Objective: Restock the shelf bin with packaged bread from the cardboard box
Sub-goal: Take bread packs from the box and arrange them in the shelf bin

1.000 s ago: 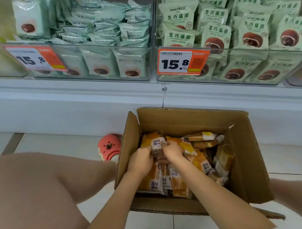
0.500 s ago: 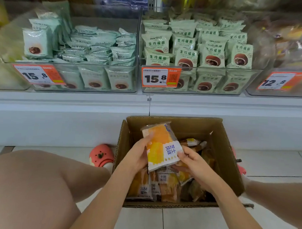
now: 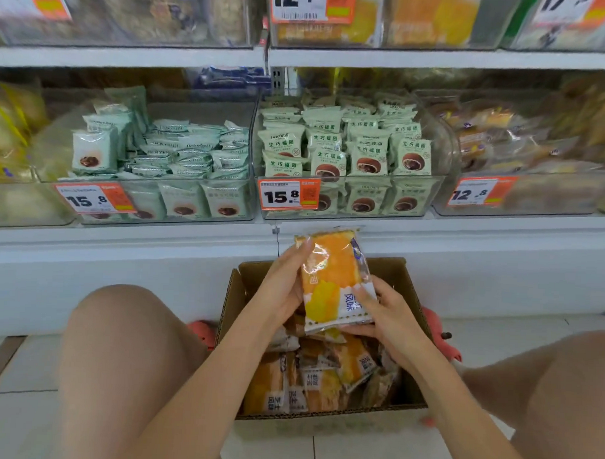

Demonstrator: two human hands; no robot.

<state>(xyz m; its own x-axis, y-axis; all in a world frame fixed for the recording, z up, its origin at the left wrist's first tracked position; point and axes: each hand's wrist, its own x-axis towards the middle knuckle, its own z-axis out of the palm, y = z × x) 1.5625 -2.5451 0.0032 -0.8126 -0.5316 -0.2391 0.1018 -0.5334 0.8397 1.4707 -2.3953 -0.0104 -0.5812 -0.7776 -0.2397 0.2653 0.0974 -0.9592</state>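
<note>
I hold a stack of orange-and-white bread packets (image 3: 330,278) upright above the open cardboard box (image 3: 407,277). My left hand (image 3: 282,287) grips the stack's left edge, fingertips near its top. My right hand (image 3: 387,314) clasps its lower right corner and underside. Several more orange packets (image 3: 323,377) lie loose inside the box on the floor. On the shelf above, clear bins stand in a row; one at the top centre (image 3: 380,29) holds orange-yellow packaged bread behind a 12.8 price tag.
Two clear bins (image 3: 158,203) (image 3: 418,202) of pale green bun packets, tagged 15.8, face me on the low shelf. A bin (image 3: 535,203) of brown bread, tagged 12.8, is at right. My bare knees (image 3: 126,333) flank the box. Pink shoes (image 3: 441,340) rest beside it.
Both hands went from digging in the box to lifting the packets up above it. My view tilted upward, bringing a higher shelf into sight.
</note>
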